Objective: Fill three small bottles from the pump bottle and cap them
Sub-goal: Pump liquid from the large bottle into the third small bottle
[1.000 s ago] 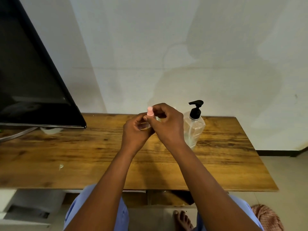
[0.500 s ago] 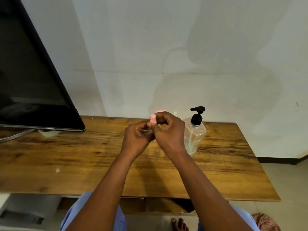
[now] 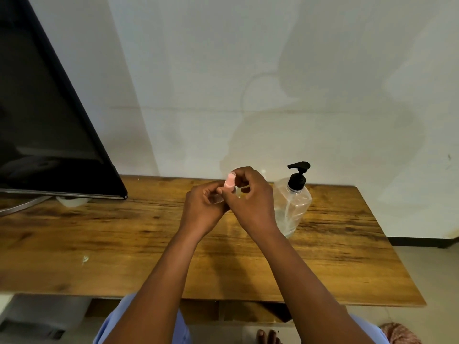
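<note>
Above the wooden table [image 3: 124, 244], my left hand [image 3: 203, 209] grips a small clear bottle [image 3: 218, 198], mostly hidden inside its curled fingers. My right hand [image 3: 250, 202] pinches the pink cap [image 3: 229, 181] at the top of that bottle with thumb and fingers. The clear pump bottle [image 3: 293, 204] with a black pump head stands on the table just right of my right hand. Behind my right hand another small clear item [image 3: 263, 173] peeks out, too hidden to identify.
A large black monitor [image 3: 49, 120] stands at the table's back left on a silver foot. A pale wall rises right behind the table. The table's right edge drops to a tiled floor, where a reddish cloth [image 3: 400, 332] lies.
Both hands stay together on the small bottle and its pink cap. My right fingers have shifted slightly on the cap. The camera view has tilted a little.
</note>
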